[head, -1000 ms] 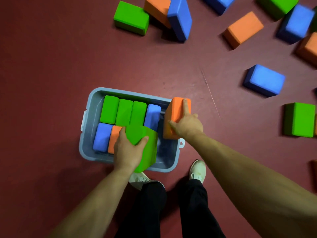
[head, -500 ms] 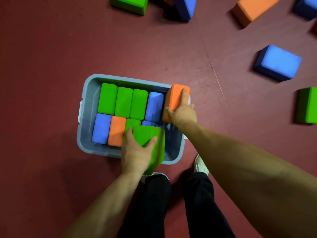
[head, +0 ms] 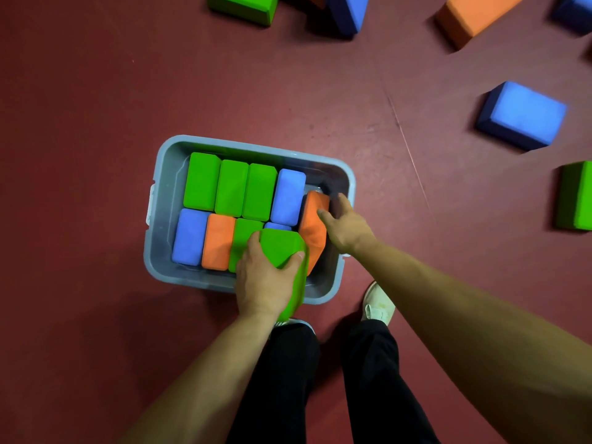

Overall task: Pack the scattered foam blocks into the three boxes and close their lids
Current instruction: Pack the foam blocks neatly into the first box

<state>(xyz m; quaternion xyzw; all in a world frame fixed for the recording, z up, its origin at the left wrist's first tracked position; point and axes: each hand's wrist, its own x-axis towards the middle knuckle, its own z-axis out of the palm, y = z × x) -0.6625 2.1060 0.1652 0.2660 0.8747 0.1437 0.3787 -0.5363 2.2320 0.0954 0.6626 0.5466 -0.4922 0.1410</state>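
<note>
A grey plastic box (head: 160, 238) stands on the red floor, holding several green, blue and orange foam blocks set upright in two rows. My left hand (head: 264, 278) grips a green block (head: 283, 249) over the box's near edge. My right hand (head: 344, 225) rests on an orange block (head: 312, 225) that lies tilted inside the box at its right end, fingers spread over its top. A narrow blue block (head: 277, 226) shows just behind the green one. No lid and no other box is in view.
Loose blocks lie on the floor: a blue block (head: 522, 115) and a green block (head: 575, 195) at the right, an orange block (head: 474, 16), a green block (head: 243, 6) and a blue block (head: 347, 11) along the top. My feet (head: 378, 304) stand just behind the box.
The orange block has gone from the box's right rim down into the box, tilted. My left hand with the green block has shifted slightly right over the near edge. The view moved closer.
</note>
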